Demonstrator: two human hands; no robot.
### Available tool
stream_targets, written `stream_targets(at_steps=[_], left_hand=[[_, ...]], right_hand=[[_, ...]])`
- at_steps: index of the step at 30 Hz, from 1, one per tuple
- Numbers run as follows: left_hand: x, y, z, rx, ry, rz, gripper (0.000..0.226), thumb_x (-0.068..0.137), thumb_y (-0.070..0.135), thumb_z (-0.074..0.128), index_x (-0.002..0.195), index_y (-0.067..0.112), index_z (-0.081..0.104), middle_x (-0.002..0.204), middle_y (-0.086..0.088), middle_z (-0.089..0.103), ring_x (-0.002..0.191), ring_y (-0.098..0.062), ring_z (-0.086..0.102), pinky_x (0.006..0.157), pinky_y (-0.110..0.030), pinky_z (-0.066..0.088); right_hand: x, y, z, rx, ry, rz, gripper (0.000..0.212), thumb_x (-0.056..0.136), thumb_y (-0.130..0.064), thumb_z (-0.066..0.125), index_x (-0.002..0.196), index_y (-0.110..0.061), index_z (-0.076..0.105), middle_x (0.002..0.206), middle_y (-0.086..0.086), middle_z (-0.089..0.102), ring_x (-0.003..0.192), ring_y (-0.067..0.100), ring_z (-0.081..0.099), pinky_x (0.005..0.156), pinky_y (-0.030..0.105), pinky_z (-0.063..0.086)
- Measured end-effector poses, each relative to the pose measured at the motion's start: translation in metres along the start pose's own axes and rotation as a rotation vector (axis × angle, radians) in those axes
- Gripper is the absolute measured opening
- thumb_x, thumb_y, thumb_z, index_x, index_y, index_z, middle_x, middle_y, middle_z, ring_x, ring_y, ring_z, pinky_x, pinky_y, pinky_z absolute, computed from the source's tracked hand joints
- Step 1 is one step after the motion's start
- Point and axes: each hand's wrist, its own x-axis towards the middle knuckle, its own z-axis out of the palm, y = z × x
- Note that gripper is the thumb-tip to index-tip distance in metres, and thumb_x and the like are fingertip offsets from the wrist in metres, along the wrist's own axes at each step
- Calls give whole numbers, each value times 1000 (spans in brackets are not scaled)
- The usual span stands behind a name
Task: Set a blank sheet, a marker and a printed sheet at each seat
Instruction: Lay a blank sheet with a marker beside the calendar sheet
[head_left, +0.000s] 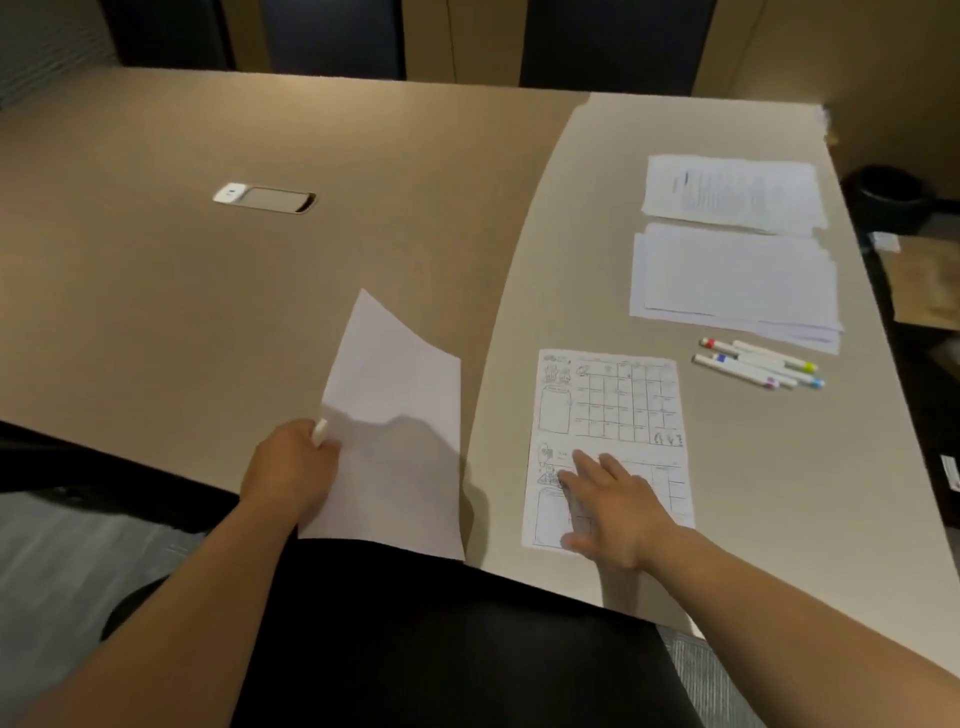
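L hand (291, 467) pinches the left edge of a blank white paper sheet (395, 431), w/ a white marker (319, 432) tucked in the same grip; sheet rises curled away from the fingers, its lower edge at the near rim of the tan table (208, 270). R hand (618, 504), fingers spread flat, presses on a printed white worksheet w/ grid drawings (613, 410), just right of the L grip. Beyond the R hand: loose white markers w/ coloured caps (758, 364), a blank paper stack (732, 280), then a printed text stack (727, 192).

Head cam, looks fwd/down over table (260, 312), close above hands.
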Motion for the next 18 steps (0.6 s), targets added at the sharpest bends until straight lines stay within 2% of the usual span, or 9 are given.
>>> stream_targets(at_steps=[3, 6, 8, 12, 18], left_hand=[[23, -5, 10, 26, 2, 21, 20, 91, 26, 58, 97, 9, 68, 90, -15, 68, 78, -32, 58, 68, -33, 42], [42, -16, 15, 67, 3, -4, 23, 92, 28, 57, 96, 8, 67, 91, -17, 67, 80, -34, 58, 68, -33, 42], [53, -25, 18, 76, -9, -23, 22, 91, 30, 56, 91, 11, 66, 90, -18, 67, 83, -36, 61, 69, -36, 46], [83, -31, 27, 50, -50, -20, 20, 91, 29, 55, 80, 13, 60, 81, -16, 64, 74, -35, 58, 67, -38, 46], [116, -38, 40, 79, -99, 41, 15, 91, 30, 54, 88, 16, 59, 84, -12, 62, 79, -34, 57, 69, -38, 46]], right_hand=[[12, -13, 9, -22, 21, -4, 91, 85, -55, 59, 153, -34, 3, 163, -7, -16, 149, 26, -15, 121, 52, 2], [24, -29, 7, -27, 34, -10, 90, 86, -52, 61, 153, -35, 3, 163, -7, -15, 149, 25, -15, 120, 52, 0], [31, -35, 6, -16, 32, -3, 90, 86, -50, 62, 153, -36, 4, 163, -8, -14, 149, 25, -15, 120, 52, 0], [42, -47, 2, 0, 39, 11, 90, 85, -49, 64, 153, -36, 6, 163, -9, -13, 149, 23, -15, 120, 52, -1], [51, -67, 6, 48, 67, 62, 92, 83, -47, 67, 152, -37, 8, 163, -11, -12, 150, 21, -14, 120, 50, 0]])
